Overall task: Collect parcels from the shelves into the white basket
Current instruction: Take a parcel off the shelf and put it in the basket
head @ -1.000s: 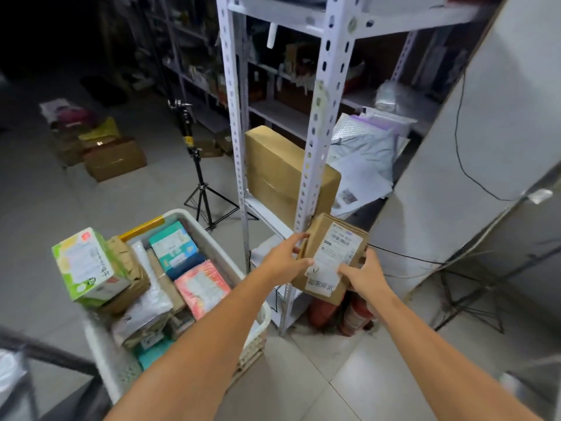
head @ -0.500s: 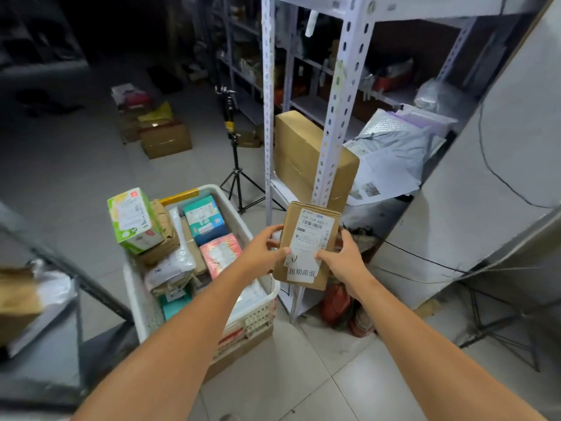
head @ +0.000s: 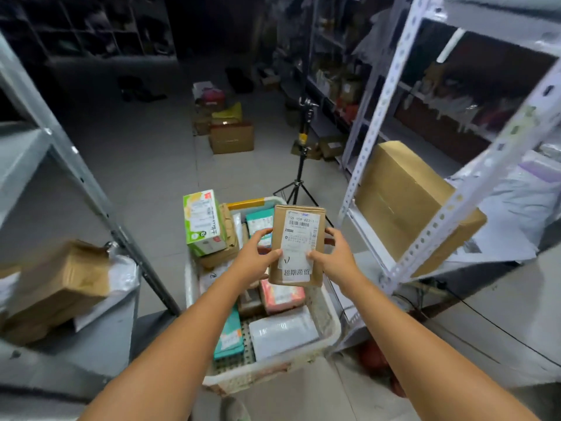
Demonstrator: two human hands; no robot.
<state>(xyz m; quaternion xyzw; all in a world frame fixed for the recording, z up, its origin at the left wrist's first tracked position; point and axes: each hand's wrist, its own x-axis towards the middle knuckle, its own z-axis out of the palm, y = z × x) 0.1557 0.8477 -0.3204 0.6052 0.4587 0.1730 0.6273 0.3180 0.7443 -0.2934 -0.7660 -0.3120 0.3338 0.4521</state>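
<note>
Lower left of frame: crushed brown cardboard box [head: 57,287] sits on the grey metal shelf [head: 82,177], not yet picked.

Centre: white plastic basket [head: 264,372] stands on the floor, well filled. Green-and-white printed carton [head: 204,223] stands upright at its far left corner, prob. b/c there's no flat room for it. Flatter items lie low inside: teal packet [head: 229,338], pink packet [head: 282,296] and white poly mailer [head: 282,332] toward the near wall.

Left hand [head: 255,259] grips the left edge of the small brown cardboard parcel w/ white shipping label [head: 297,244], thumb on the label face, fingers curled behind. Right hand [head: 337,256] does the same on the right edge. The parcel is upright, label toward the camera, in the air over the basket's middle, touching nothing inside. Looks like a label check before the drop: a side grip w/ both hands keeps the print readable. Next move, I'd judge: lay it flat on the pink packet/mailer area, the lowest spot.

Upper centre: black tripod w/ yellow band [head: 300,165] stands on the floor just beyond the basket.

Right of frame: large brown cardboard box [head: 403,202] sits on the white perforated metal shelf [head: 381,117], one corner poking past the near upright. Prob. too bulky for the room left in the basket.
</note>
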